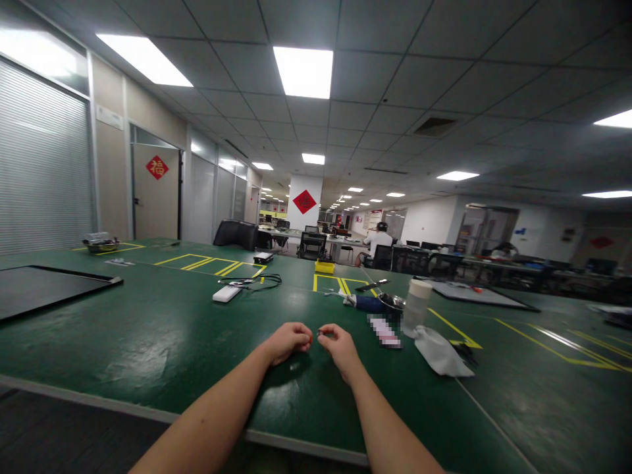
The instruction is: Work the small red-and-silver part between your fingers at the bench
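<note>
Over the green table (187, 342), my two hands face each other with a narrow gap between the fingertips. My left hand (290, 342) is closed, its thumb against curled fingers. A small orange-red spot shows at its tips, too small to name. My right hand (338, 347) is closed in a pinch, thumb against forefinger, and a tiny dark piece shows between them. Its kind cannot be made out. To the right of this hand lie a pixelated pink-and-white item (385, 331) and a blue umbrella-like roll (368, 303).
A translucent bottle (416, 309) stands at right beside a white pouch (439, 352) and a metal bowl (392, 303). A white power strip (227, 292) with a dark cable lies ahead left. Farther back are a yellow box (324, 266) and a seated person (380, 242).
</note>
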